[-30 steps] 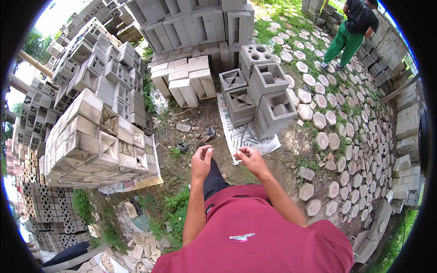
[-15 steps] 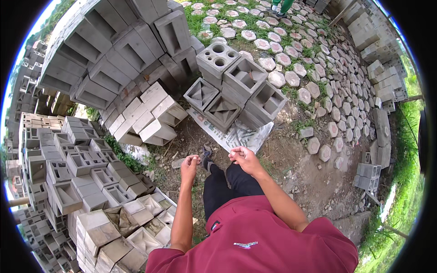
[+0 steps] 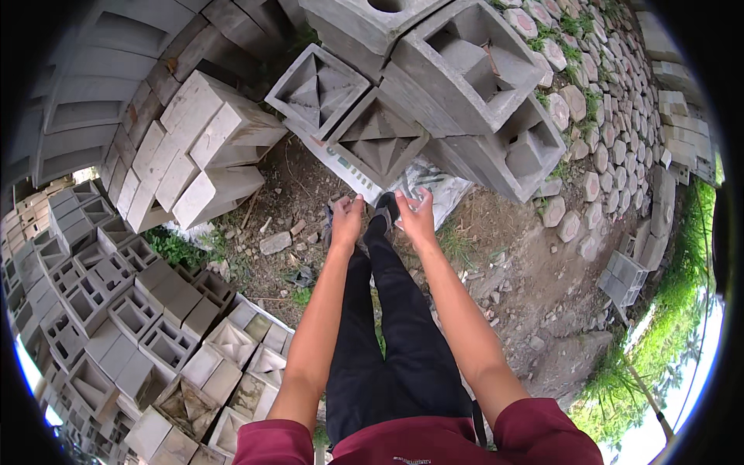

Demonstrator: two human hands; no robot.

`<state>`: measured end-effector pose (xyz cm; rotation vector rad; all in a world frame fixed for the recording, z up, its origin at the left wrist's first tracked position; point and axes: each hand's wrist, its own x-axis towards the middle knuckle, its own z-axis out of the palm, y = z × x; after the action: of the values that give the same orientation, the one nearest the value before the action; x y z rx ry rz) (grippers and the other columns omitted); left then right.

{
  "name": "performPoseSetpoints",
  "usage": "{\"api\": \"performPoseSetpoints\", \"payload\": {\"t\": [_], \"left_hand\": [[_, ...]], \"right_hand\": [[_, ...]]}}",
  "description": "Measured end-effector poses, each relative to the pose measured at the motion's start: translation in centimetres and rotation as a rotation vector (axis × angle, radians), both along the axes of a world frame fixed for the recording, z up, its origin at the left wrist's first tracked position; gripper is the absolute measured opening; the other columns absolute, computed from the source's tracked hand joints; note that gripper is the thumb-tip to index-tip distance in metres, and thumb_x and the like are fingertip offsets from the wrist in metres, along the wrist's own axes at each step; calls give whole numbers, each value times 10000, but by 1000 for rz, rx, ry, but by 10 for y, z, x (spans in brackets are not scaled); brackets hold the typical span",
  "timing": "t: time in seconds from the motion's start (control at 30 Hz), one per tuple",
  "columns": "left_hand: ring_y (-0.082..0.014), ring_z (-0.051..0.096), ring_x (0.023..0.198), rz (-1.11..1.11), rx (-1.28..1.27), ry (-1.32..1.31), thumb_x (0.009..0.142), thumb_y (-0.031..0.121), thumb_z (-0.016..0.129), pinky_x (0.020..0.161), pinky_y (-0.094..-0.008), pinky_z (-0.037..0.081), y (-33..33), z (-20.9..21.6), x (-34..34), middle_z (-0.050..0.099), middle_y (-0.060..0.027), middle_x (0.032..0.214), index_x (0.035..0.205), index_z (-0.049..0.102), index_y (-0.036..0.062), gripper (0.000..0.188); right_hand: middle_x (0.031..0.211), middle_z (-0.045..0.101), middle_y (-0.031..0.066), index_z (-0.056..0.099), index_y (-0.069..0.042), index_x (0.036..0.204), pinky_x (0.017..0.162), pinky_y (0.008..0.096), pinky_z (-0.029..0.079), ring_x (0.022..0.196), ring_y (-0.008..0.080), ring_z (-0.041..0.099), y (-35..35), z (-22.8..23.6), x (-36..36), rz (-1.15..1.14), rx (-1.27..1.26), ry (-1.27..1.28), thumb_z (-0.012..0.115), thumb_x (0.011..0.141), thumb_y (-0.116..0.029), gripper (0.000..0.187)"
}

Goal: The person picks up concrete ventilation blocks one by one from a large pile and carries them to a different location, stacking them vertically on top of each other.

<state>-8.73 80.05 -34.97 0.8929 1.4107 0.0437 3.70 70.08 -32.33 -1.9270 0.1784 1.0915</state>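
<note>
My left hand and my right hand reach forward side by side, fingers half bent and apart, both empty. Just beyond them stands a grey decorative concrete block with a raised pyramid pattern in its square frame. A similar block leans beside it on the left. Behind and to the right are stacked larger hollow blocks. A printed white sheet lies under the group. Neither hand visibly touches a block.
A pile of pale blocks stands to the left, with stacks of patterned vent blocks nearer me. Rubble lies on the soil by my feet. Hexagonal pavers cover the ground at right.
I have come closer to the decorative blocks, which now look larger. Both arms have stretched forward and the hands, formerly pinched, have opened near the front block's lower corner.
</note>
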Motion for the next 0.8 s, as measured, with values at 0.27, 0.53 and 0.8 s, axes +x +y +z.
{"api": "performPoseSetpoints", "payload": {"t": [0.27,0.53,0.8], "left_hand": [[-286,535,1104,239,272,117,823,353,701,897,-417,447,48,-136,85,539,-187,1195,1303,394,-6,673],[-262,606,871,277,155,24,750,29,595,650,-455,501,53,-158,85,580,-91,1028,1238,436,86,517],[-255,581,975,413,198,-59,688,-102,520,834,-369,465,44,-107,92,597,-91,1044,1170,486,3,495]], "right_hand": [[1290,494,292,237,91,1382,968,388,420,1194,358,517,51,-152,73,-117,-140,-150,696,822,-443,900],[1163,591,162,426,11,1260,768,384,497,1013,251,605,35,-168,81,-118,36,15,673,808,-167,545],[1140,607,169,467,77,1202,883,326,464,1023,232,596,23,-134,64,-210,67,125,666,774,-92,502]]}}
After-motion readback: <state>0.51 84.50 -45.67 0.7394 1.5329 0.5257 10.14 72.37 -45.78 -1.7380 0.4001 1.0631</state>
